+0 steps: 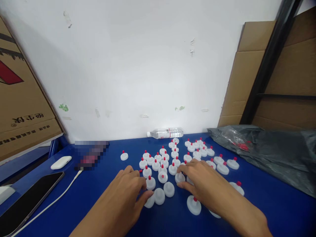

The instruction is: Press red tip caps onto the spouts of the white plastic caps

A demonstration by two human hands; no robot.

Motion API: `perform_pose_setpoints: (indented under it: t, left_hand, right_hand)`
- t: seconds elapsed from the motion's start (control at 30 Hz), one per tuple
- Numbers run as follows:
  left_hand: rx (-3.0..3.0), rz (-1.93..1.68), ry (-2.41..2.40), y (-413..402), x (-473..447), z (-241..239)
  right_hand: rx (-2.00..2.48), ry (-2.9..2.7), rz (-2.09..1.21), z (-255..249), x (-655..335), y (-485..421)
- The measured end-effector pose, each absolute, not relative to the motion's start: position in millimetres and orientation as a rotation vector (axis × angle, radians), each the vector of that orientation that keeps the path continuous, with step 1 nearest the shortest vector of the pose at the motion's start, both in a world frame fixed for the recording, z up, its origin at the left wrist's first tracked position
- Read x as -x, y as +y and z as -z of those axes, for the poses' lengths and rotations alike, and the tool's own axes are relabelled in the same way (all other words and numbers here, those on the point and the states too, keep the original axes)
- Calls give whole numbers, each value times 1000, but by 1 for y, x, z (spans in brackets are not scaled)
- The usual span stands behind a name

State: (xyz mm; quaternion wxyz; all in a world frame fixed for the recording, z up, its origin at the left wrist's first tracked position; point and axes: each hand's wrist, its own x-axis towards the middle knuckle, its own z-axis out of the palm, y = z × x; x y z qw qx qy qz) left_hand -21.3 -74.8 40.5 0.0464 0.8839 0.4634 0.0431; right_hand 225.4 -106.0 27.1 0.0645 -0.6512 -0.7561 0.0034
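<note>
Many round white plastic lids, most with a small red tip on top, stand on the blue tabletop. My left hand (132,189) is at the left of the group, thumb and index finger apart. Its thumb overlaps a white lid (149,201) without a visible red tip; a red-tipped lid (150,183) stands just beyond. My right hand (201,176) has its thumb and fingers around another white lid (180,178), whose top is partly hidden. Two tipless lids, one (159,196) and another (169,189), lie between the hands. A tilted red-tipped lid (194,205) is below my right hand.
A clear plastic bottle (168,133) lies against the wall. Grey plastic sheeting (271,148) covers the right edge. On the left are a phone (32,197), a white cable (54,197), a white case (61,162) and a cardboard box (24,98).
</note>
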Motion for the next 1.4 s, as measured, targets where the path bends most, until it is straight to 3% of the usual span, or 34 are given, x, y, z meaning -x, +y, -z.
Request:
perform_pose_setpoints:
  t: [0.2, 0.5, 0.83, 1.03, 1.13, 1.27, 1.4]
  left_hand:
    - [-2755, -244, 1637, -47, 44, -33]
    - [-2678, -3, 1763, -34, 45, -25]
    - [-2668, -3, 1754, -28, 45, -20]
    - [-2676, -67, 1803, -39, 40, -41]
    - [-2693, -384, 1780, -46, 40, -52]
    - [-2573, -1055, 1326, -61, 35, -60]
    - [-2408, -1267, 1087, -77, 21, -63]
  right_hand:
    - [1989, -2273, -27, -32, -221, -106]
    - [1981, -2257, -62, -30, -220, -106]
    - [1956, -2260, -47, -30, -222, -106]
    - [1907, -1918, -48, -30, -229, -104]
    - [1688, -1846, -36, -33, -228, -105]
    - [1369, -1923, -16, -36, -222, -109]
    - [1208, -2004, -71, -34, -222, -111]
